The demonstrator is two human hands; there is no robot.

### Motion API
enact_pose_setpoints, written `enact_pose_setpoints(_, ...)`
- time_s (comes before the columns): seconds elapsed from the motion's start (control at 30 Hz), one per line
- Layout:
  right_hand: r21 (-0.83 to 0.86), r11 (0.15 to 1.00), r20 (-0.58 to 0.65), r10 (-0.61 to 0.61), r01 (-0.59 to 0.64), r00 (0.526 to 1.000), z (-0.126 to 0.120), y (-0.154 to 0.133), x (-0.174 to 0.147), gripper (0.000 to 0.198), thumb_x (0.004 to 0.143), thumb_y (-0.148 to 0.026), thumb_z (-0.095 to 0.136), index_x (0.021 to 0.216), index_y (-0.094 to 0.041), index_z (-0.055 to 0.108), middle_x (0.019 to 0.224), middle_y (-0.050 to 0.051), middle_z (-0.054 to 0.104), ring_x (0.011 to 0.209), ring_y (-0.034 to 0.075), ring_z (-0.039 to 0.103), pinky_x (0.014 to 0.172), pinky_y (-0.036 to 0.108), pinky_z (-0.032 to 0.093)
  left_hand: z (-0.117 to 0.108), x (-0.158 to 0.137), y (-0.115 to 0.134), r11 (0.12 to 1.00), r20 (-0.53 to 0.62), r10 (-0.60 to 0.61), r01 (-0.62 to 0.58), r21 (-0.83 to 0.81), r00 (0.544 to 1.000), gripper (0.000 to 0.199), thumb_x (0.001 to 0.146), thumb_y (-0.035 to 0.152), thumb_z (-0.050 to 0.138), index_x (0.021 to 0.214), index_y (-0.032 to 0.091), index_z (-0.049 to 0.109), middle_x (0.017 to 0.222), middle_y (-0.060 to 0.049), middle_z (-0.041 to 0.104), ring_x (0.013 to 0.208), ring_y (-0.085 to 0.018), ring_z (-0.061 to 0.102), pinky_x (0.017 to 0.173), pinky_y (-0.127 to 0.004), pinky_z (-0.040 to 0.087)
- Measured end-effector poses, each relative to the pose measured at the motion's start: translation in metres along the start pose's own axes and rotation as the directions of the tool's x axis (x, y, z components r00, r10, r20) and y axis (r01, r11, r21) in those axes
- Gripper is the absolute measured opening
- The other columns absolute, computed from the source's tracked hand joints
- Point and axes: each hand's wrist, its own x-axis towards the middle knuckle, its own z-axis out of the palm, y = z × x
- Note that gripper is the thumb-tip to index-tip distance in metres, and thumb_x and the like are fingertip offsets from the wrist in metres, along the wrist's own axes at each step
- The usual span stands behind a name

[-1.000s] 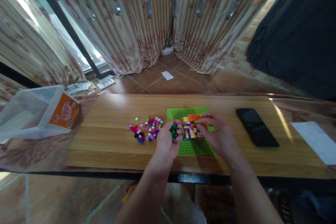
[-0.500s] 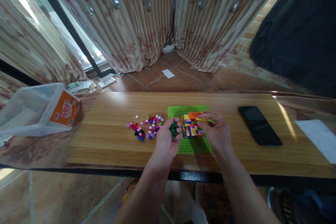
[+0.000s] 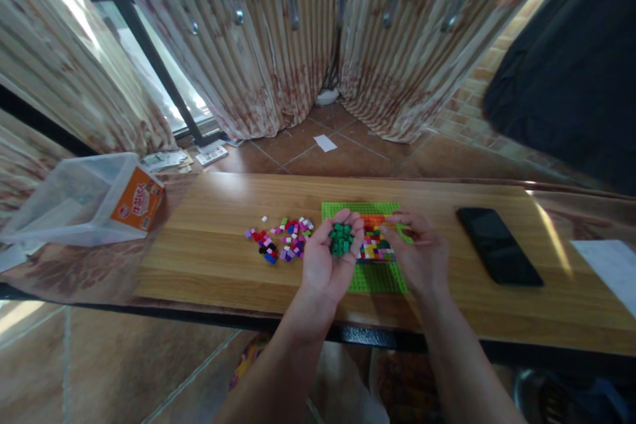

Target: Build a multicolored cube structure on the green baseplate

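My left hand point(image 3: 322, 271) is palm up and cupped around a small heap of dark green toy bricks point(image 3: 342, 240). Part of the multicoloured brick build point(image 3: 371, 246) is covered by its fingers. That build stands on a light green baseplate point(image 3: 380, 278), with an orange section at its far side. Over the build's right side, my right hand point(image 3: 424, 253) has thumb and fingertips pinched together. Whatever is between those fingertips is too small to make out.
Loose bricks in pink, red, purple, blue and white point(image 3: 291, 235) lie left of the baseplate on the wooden table point(image 3: 218, 278). A black phone point(image 3: 499, 245) and white paper point(image 3: 603, 271) lie to the right. A clear plastic bin point(image 3: 89, 202) stands at far left.
My left hand has opened wider and shifted right, over the build's left part, showing more of the green bricks. My right hand stays pinched by the build. The whole view has shifted slightly.
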Motion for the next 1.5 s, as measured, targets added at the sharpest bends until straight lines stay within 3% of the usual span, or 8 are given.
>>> enact_pose_setpoints(0.13, 0.038, 0.99, -0.013, -0.134, 0.135, 0.991, -0.003, -0.02, -0.002, 0.01, 0.08, -0.031, 0.066, 0.084, -0.024, 0.072, 0.097, 0.004, 0.067, 0.089, 0.019, 0.063, 0.077, 0.036, 0.051, 0.0, -0.003, -0.005, 0.999, 0.063, -0.023, 0.026, -0.033, 0.998, 0.028, 0.092, 0.025, 0.047, 0.095, 0.008, 0.069, 0.103, -0.015, 0.07, 0.095, -0.021, 0.068, 0.087, -0.032, 0.055)
enact_pose_setpoints(0.27, -0.015, 0.965, 0.157, -0.256, 0.261, 0.954, -0.005, -0.041, -0.005, 0.013, 0.086, -0.031, 0.061, 0.09, -0.027, 0.072, 0.099, 0.004, 0.066, 0.09, 0.019, 0.062, 0.077, 0.036, 0.051, -0.001, -0.004, -0.005, 0.999, 0.11, -0.03, 0.033, -0.025, 0.993, 0.03, 0.092, 0.025, 0.045, 0.097, 0.01, 0.07, 0.111, -0.014, 0.069, 0.098, -0.021, 0.067, 0.088, -0.032, 0.053)
enact_pose_setpoints(0.4, -0.13, 0.926, 0.284, -0.307, 0.354, 0.908, -0.005, -0.045, -0.006, 0.019, 0.089, -0.032, 0.057, 0.1, -0.03, 0.072, 0.106, 0.006, 0.062, 0.101, 0.023, 0.059, 0.087, 0.044, 0.05, -0.002, -0.003, -0.004, 0.999, 0.138, -0.047, 0.047, 0.003, 0.989, 0.031, 0.093, 0.025, 0.043, 0.098, 0.011, 0.07, 0.114, -0.014, 0.068, 0.101, -0.019, 0.065, 0.082, -0.027, 0.052)
enact_pose_setpoints(0.67, -0.224, 0.87, 0.372, -0.339, 0.438, 0.864, -0.003, -0.039, -0.004, 0.025, 0.092, -0.032, 0.053, 0.11, -0.028, 0.071, 0.116, 0.01, 0.057, 0.11, 0.026, 0.052, 0.094, 0.048, 0.046, -0.003, -0.001, -0.006, 0.995, 0.171, -0.098, 0.102, -0.018, 0.98, 0.027, 0.092, 0.022, 0.046, 0.095, 0.012, 0.07, 0.107, -0.013, 0.069, 0.1, -0.018, 0.064, 0.078, -0.024, 0.051)
enact_pose_setpoints(0.9, -0.166, 0.904, 0.333, -0.325, 0.394, 0.885, -0.003, -0.038, -0.003, 0.018, 0.09, -0.028, 0.056, 0.098, -0.029, 0.072, 0.11, 0.008, 0.059, 0.109, 0.025, 0.054, 0.094, 0.049, 0.046, -0.004, -0.001, -0.006, 0.993, 0.16, -0.107, 0.112, -0.024, 0.981, 0.026, 0.091, 0.021, 0.046, 0.093, 0.011, 0.071, 0.105, -0.012, 0.07, 0.093, -0.016, 0.065, 0.08, -0.025, 0.05)
enact_pose_setpoints(1.1, -0.12, 0.951, 0.253, -0.249, 0.286, 0.935, -0.001, -0.04, -0.004, 0.014, 0.087, -0.032, 0.059, 0.091, -0.028, 0.072, 0.105, 0.006, 0.061, 0.104, 0.023, 0.059, 0.091, 0.044, 0.049, -0.003, 0.001, -0.005, 0.991, 0.122, -0.116, 0.123, -0.053, 0.986, 0.03, 0.093, 0.022, 0.043, 0.091, 0.008, 0.07, 0.097, -0.014, 0.07, 0.084, -0.016, 0.066, 0.079, -0.026, 0.052)
enact_pose_setpoints(1.33, -0.122, 0.979, 0.113, -0.151, 0.165, 0.982, -0.014, -0.031, 0.001, 0.016, 0.085, -0.035, 0.06, 0.089, -0.025, 0.073, 0.099, 0.005, 0.067, 0.09, 0.021, 0.063, 0.078, 0.039, 0.052, -0.006, 0.007, 0.017, 0.993, -0.076, 0.059, -0.066, -0.098, 0.995, 0.022, 0.09, 0.015, 0.046, 0.084, 0.009, 0.066, 0.08, -0.011, 0.068, 0.079, -0.015, 0.067, 0.072, -0.027, 0.057)
enact_pose_setpoints(1.5, -0.063, 0.994, 0.142, -0.076, 0.086, 0.987, -0.029, -0.018, 0.004, 0.015, 0.081, -0.036, 0.065, 0.088, -0.026, 0.074, 0.098, 0.004, 0.068, 0.09, 0.02, 0.063, 0.079, 0.037, 0.05, -0.008, 0.007, 0.026, 0.988, -0.102, 0.094, -0.105, -0.113, 0.99, 0.023, 0.09, 0.014, 0.046, 0.077, 0.008, 0.064, 0.073, -0.007, 0.066, 0.068, -0.01, 0.064, 0.064, -0.02, 0.054)
